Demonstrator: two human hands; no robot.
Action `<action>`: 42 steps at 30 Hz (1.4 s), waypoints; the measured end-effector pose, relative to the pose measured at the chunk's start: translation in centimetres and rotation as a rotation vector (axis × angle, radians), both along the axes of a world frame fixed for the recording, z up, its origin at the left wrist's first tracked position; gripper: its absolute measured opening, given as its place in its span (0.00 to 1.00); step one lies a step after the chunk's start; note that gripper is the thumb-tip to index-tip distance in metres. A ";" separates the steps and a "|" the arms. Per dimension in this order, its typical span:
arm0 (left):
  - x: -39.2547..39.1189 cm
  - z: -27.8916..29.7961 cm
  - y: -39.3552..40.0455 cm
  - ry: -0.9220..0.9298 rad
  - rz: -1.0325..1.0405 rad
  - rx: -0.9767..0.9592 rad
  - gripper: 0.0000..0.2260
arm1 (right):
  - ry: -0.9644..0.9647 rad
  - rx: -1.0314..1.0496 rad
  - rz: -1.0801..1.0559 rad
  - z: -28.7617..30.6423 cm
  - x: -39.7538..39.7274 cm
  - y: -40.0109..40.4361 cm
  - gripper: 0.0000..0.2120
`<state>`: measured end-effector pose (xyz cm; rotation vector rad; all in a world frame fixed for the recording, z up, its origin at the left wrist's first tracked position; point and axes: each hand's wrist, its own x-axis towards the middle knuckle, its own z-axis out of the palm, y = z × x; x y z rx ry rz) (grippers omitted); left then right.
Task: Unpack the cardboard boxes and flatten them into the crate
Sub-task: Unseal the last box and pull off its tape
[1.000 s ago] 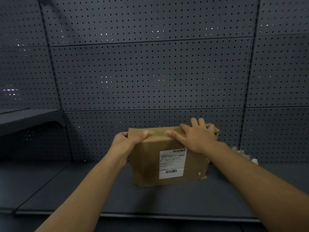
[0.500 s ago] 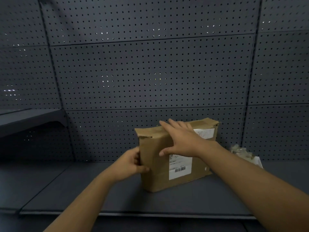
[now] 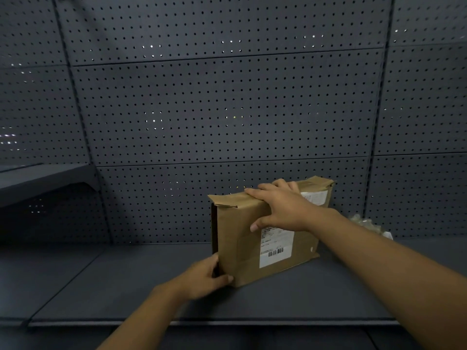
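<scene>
A shop or stockroom aisle, judging by the dark metal shelf (image 3: 126,286) backed by grey pegboard panels (image 3: 227,109), a second shelf (image 3: 43,178) bracketed at the left edge, and a labelled box (image 3: 242,238).

One cardboard box (image 3: 255,238), two hands, two shelves.

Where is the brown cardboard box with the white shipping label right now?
The brown cardboard box stands on the dark grey shelf, right of centre before the pegboard wall, between both hands.
</scene>
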<state>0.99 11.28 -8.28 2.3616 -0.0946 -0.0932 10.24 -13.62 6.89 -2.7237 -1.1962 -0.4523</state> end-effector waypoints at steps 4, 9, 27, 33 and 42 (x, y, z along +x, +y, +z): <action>0.6 0.6 0.3 -0.010 0.009 0.026 0.37 | -0.030 -0.002 -0.009 0.2 -0.2 0.1 0.48; 0.3 0.6 0.5 -0.054 -0.017 0.243 0.36 | -0.066 0.029 0.010 -0.3 -0.2 -0.3 0.45; -0.9 3.2 -1.5 -0.291 0.232 0.556 0.23 | 0.045 0.242 0.077 2.5 -1.3 -3.2 0.27; -1.4 4.4 -0.7 -0.568 0.342 0.387 0.12 | 0.321 0.443 0.190 3.8 -1.1 -5.3 0.21; -0.9 7.1 -0.9 -0.932 0.527 0.234 0.29 | 0.384 0.648 0.185 3.9 -1.0 -7.5 0.08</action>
